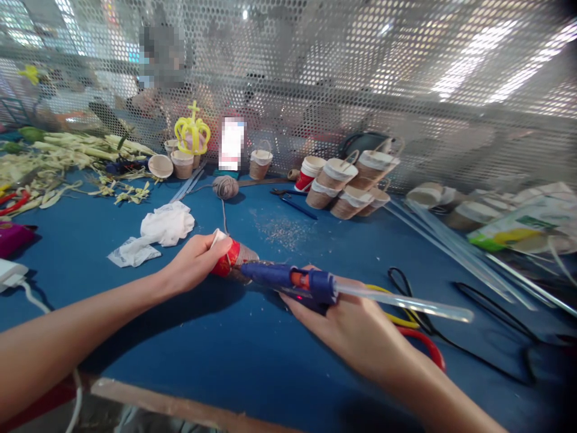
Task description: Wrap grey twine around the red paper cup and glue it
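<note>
Yarn-wrapped red paper cup (232, 255): tilted over the blue table (202, 361), inside its near edge
Left hand (195, 260): gripping its rim end
Right hand (356, 317): closed round a hot-glue gun (274, 276)
Danger: a slip so close could burn the left hand

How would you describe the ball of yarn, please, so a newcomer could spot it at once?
On the blue table, look toward the perforated metal screen along its far side. Just in front of the bright upright phone sits a grey ball of yarn. Unlike the paper cups nearby, it trails a strand toward the red cup in the left hand.
</note>
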Demonstrator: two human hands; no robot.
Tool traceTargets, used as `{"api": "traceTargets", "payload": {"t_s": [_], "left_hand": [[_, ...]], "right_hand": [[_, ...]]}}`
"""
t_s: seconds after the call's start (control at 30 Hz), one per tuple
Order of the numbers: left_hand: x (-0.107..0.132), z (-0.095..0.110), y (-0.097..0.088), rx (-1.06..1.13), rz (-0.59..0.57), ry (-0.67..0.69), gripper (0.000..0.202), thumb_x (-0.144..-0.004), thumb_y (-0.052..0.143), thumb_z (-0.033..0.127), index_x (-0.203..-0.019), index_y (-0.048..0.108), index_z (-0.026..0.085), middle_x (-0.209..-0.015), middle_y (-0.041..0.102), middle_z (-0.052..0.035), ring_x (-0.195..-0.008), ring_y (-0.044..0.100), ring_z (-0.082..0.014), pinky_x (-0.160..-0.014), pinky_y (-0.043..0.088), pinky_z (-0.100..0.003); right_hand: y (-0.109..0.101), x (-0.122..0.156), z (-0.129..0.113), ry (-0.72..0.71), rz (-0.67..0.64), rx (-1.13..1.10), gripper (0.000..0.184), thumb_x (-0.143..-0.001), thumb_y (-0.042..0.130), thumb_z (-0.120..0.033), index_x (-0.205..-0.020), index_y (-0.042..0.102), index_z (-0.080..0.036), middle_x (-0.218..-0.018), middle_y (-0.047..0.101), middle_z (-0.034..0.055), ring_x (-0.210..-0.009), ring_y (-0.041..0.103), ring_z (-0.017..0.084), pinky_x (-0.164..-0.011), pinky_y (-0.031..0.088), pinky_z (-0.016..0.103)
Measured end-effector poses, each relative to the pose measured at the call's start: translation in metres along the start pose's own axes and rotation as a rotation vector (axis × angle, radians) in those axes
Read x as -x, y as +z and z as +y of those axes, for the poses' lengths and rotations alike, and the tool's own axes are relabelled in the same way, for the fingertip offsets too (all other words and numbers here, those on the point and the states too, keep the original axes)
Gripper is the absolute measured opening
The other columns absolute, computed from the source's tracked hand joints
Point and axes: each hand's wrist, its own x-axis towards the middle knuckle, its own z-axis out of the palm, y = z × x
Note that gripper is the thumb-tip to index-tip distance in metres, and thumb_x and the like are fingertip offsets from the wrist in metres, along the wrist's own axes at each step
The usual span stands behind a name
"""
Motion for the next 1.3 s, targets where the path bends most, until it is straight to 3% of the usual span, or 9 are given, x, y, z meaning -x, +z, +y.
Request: {"api": "traceTargets", "payload": {"t_s": [0.1,0.27,0.5,0.77,0.97,1.1,1.2,1.3], "left_hand": [[0.0,0.0,-0.001,-0.041,0.011,0.013,0.038,-0.08,0.039,0.04,-0.069,0.06,0.011,-0.061,0.058,0.0007,-0.054,0.045,-0.0087,-0.051,0.034,-0.019],[-0.001,-0.005,-0.002,-0.15,0.019,0.075,0.039,-0.08,0.039,0.042,-0.069,0.06,0.011,-0.059,0.054,0.0015,-0.053,0.041,-0.0087,-0.049,0.031,-0.019],[0.0,-0.009,-0.003,-0.18,-0.015,0.1,0.043,-0.081,0.035,0.044,-0.069,0.059,0.01,-0.059,0.052,-0.0001,-0.055,0.044,-0.0109,-0.054,0.036,-0.022],[0.0,-0.011,-0.003,-0.239,-0.014,0.118,0.044,-0.081,0.034,0.044,-0.061,0.052,0.01,-0.056,0.042,0.0019,-0.054,0.035,-0.009,-0.05,0.031,-0.021],[0.002,-0.007,-0.003,-0.269,-0.031,0.15,0.044,-0.081,0.033,0.045,-0.059,0.051,0.011,-0.055,0.042,0.0017,-0.054,0.036,-0.0099,-0.05,0.031,-0.021],[0.003,-0.004,-0.003,-0.289,-0.022,0.185,0.044,-0.081,0.032,0.043,-0.059,0.052,0.011,-0.056,0.044,0.0009,-0.055,0.038,-0.0103,-0.051,0.032,-0.022],[0.002,-0.004,-0.004,-0.335,-0.005,0.214,0.043,-0.082,0.031,0.042,-0.059,0.05,0.011,-0.056,0.042,0.0012,-0.054,0.035,-0.0095,-0.05,0.031,-0.022],[0.003,-0.004,-0.004,-0.383,0.012,0.253,0.04,-0.082,0.032,0.04,-0.057,0.046,0.012,-0.055,0.038,0.0024,-0.053,0.031,-0.0086,-0.048,0.028,-0.021]], "right_hand": [[-0.003,-0.003,0.0,0.066,0.005,-0.001,0.011,-0.074,0.051,-0.026,-0.068,0.056,-0.02,-0.059,0.061,-0.0003,-0.051,0.055,0.013,-0.051,0.042,0.024],[-0.01,-0.011,-0.002,0.224,-0.017,-0.058,0.013,-0.071,0.052,-0.028,-0.063,0.058,-0.019,-0.043,0.053,-0.0022,-0.038,0.049,0.012,-0.039,0.039,0.023],[-0.009,-0.015,0.001,0.393,-0.049,-0.174,0.033,-0.071,0.054,-0.032,-0.042,0.043,-0.021,-0.034,0.047,-0.0039,-0.035,0.049,0.011,-0.041,0.042,0.022],[-0.01,-0.023,0.0,0.435,-0.077,-0.165,0.042,-0.072,0.054,-0.033,-0.035,0.037,-0.021,-0.03,0.045,-0.0034,-0.032,0.046,0.009,-0.042,0.042,0.022],[-0.008,-0.03,0.013,0.418,-0.166,-0.349,0.037,-0.073,0.053,-0.037,-0.043,0.044,-0.018,-0.036,0.049,-0.002,-0.033,0.046,0.008,-0.041,0.042,0.022],[-0.012,-0.044,0.033,0.407,-0.007,-0.468,0.018,-0.068,0.06,-0.032,-0.069,0.052,-0.016,-0.051,0.056,-0.0025,-0.044,0.051,0.009,-0.044,0.042,0.021],[-0.013,-0.06,0.049,0.44,0.107,-0.356,0.02,-0.067,0.06,-0.034,-0.066,0.054,-0.015,-0.057,0.058,0.0006,-0.048,0.051,0.01,-0.044,0.04,0.022],[-0.007,-0.076,0.064,0.463,0.125,-0.326,0.022,-0.073,0.054,-0.032,-0.059,0.052,-0.015,-0.055,0.057,0.0012,-0.045,0.049,0.009,-0.043,0.038,0.021]]}}
